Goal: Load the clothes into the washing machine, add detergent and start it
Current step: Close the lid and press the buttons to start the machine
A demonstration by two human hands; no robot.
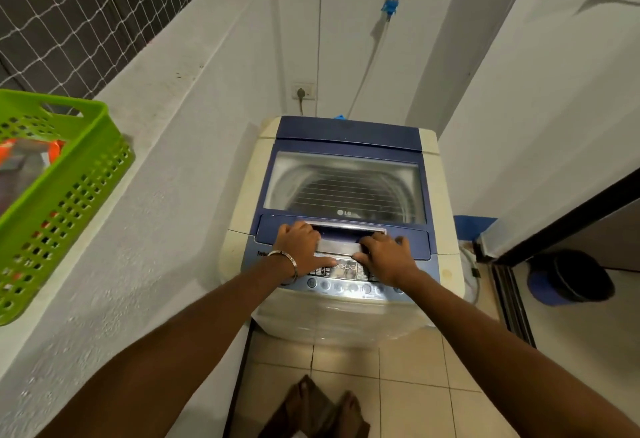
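Note:
A top-loading washing machine [429,174] with a cream body stands ahead of me. Its blue lid [346,136] has a clear window and lies closed. Through the window the steel drum shows. My left hand [299,247] and my right hand [386,257] both curl their fingers into the silver lid handle [346,228] at the lid's front edge. The thumbs rest near the control panel [346,278] with its row of round buttons. A green perforated laundry basket [65,174] sits on the ledge at the left, with orange and grey cloth inside.
White walls close in on both sides. A power plug [301,93] and a hose with a blue tap [389,8] are on the back wall. A dark bucket [571,276] stands on the floor at the right, beside a sliding door track. My feet stand on beige tiles.

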